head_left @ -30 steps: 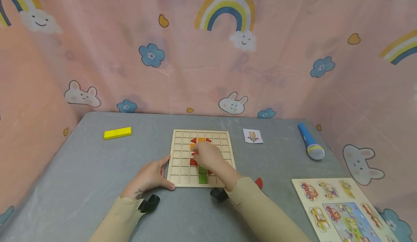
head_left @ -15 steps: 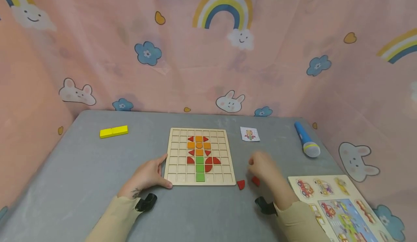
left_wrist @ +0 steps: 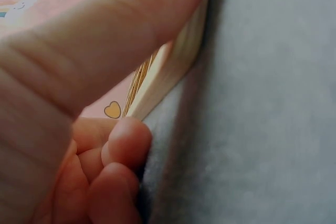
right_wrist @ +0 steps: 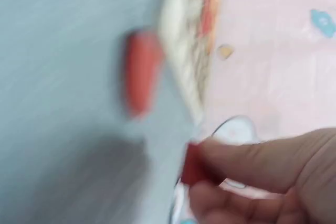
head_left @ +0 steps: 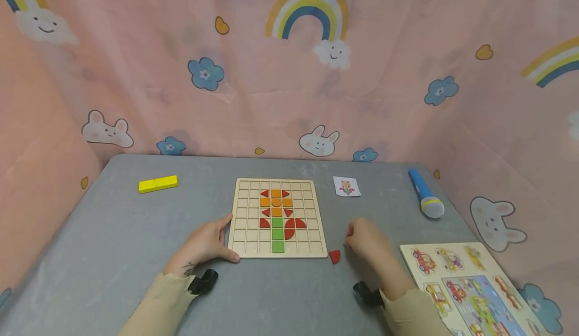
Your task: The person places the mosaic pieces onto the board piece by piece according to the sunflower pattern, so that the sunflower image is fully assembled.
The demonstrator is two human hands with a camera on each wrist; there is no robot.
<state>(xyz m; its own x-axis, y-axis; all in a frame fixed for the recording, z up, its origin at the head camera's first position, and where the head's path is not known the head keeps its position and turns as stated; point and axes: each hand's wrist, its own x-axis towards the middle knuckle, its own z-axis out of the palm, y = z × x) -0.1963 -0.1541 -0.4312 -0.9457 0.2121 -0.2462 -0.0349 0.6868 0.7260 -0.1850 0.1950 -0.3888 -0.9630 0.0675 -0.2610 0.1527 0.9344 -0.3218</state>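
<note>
A square wooden grid board (head_left: 249, 240) lies mid-table with orange, red and green pieces set in it. My left hand (head_left: 203, 248) rests at its front left corner, with the straight thumb (left_wrist: 121, 40) along the board's edge and the index finger at the left side. To the right of the board, my right hand (head_left: 368, 238) is close over the table. Between thumb and fingers it pinches a small red piece (right_wrist: 194, 166), mostly covered by the fingers. Another red piece, a quarter circle (head_left: 334, 256), lies beside the board's front right corner.
A small pattern card (head_left: 347, 186) lies behind and right of the board. Farther right are a blue toy microphone (head_left: 425, 195) and a wooden vehicle puzzle (head_left: 413, 260). At the back left lies a yellow bar (head_left: 158, 184). A pink curtain (head_left: 253, 109) backs the table.
My right hand has left the board, moved right and picked up one of two loose red pieces there. The left hand has stayed at the board's corner.
</note>
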